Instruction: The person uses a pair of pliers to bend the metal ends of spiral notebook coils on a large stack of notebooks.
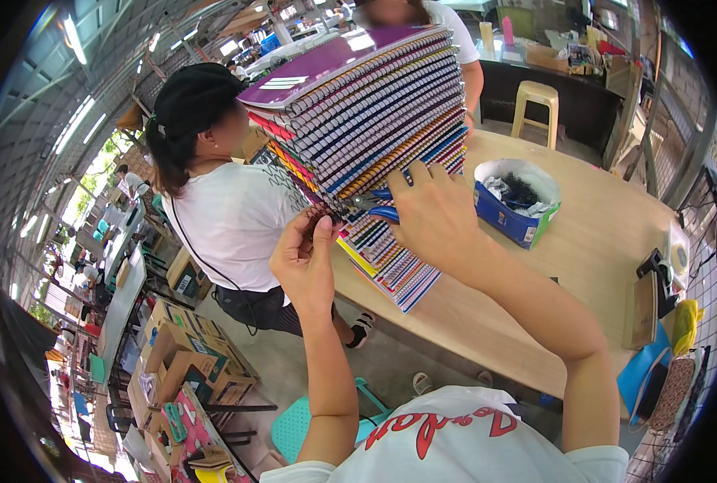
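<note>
A tall stack of spiral-bound notebooks (pixel 383 113) with colourful covers stands on a wooden table (pixel 584 258), a purple cover on top. My right hand (pixel 435 213) grips blue-handled pliers (pixel 374 205) whose jaws meet the wire binding of a notebook partway down the stack. My left hand (pixel 304 258) pinches the end of that spiral binding at the stack's near corner, fingers closed on the wire.
A blue box (pixel 515 201) of wire scraps sits on the table to the right. A person in a white shirt and black cap (pixel 222 209) stands left of the stack. Cardboard boxes (pixel 181 354) lie on the floor; a yellowish stool (pixel 535 109) stands behind.
</note>
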Action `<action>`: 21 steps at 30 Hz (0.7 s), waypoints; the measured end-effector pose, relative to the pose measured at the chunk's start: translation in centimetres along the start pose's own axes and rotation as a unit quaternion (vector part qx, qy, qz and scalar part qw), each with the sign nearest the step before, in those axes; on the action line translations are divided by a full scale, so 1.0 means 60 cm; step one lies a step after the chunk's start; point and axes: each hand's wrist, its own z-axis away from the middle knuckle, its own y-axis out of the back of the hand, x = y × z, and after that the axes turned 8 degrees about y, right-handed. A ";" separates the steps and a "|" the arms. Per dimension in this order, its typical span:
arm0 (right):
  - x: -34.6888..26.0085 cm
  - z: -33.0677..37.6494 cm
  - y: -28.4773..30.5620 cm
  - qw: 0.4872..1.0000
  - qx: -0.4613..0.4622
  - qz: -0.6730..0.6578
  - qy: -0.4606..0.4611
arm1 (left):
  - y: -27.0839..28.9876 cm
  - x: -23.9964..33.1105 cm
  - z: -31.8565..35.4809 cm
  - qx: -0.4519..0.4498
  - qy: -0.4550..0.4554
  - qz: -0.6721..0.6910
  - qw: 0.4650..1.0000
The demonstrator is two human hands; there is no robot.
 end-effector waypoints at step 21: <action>-0.011 -0.019 0.012 0.999 0.013 0.048 0.009 | 0.005 0.014 -0.014 -0.002 0.020 -0.004 1.000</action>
